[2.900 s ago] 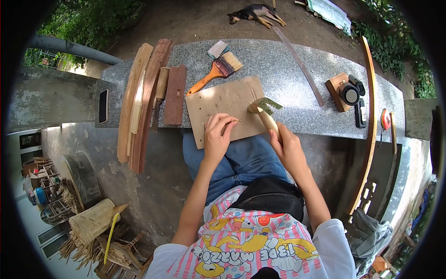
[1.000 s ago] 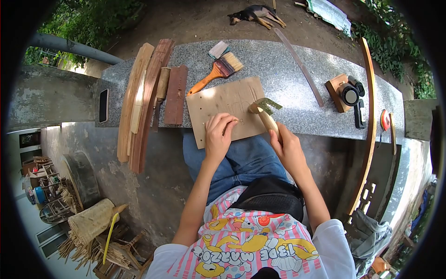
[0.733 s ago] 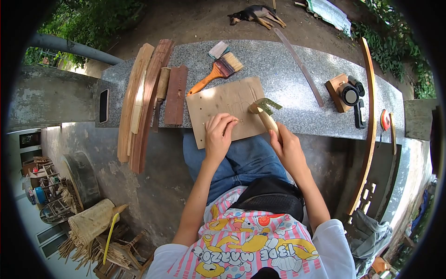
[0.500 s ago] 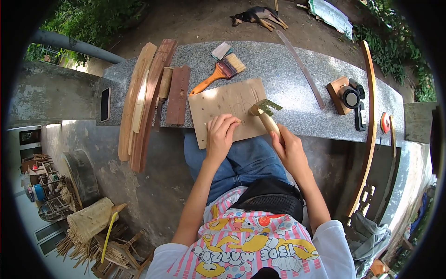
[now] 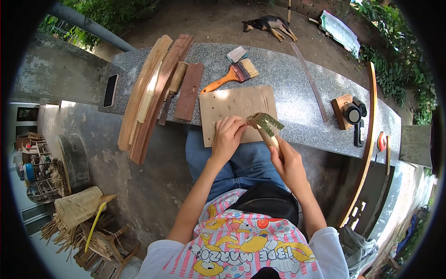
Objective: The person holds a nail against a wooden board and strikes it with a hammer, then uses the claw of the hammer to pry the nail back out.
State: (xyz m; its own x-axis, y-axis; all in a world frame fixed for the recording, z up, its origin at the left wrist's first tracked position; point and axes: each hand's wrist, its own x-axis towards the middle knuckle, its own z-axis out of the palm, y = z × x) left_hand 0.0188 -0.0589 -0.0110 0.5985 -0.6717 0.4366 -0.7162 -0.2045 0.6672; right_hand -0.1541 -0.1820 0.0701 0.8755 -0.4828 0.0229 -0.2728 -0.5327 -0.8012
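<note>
My right hand point(image 5: 289, 160) is wrapped round the pale wooden handle of a hammer point(image 5: 267, 132). Its worn, greenish metal claw points right, and its striking end is at the fingertips of my left hand point(image 5: 227, 135). Those fingers are pinched together low over a thin wooden board point(image 5: 223, 104); whatever they hold is too small and covered to make out. The board lies partly on the stone bench and partly over my lap. Several small dark holes line its left side, and faint pencil lines cross its right part.
On the granite bench point(image 5: 288, 83) lie a paintbrush point(image 5: 232, 76), a chisel point(image 5: 175, 81), a reddish wood block point(image 5: 189, 92), long wood strips point(image 5: 155, 100), a phone point(image 5: 110, 90) and a clear ruler point(image 5: 310, 81). A long curved strip point(image 5: 369, 121) overhangs the right side. A dog point(image 5: 272, 25) lies beyond.
The hammer's head has come down and left to my left fingertips. My left hand has stayed pinched over the board. The whole view has shifted slightly with my head.
</note>
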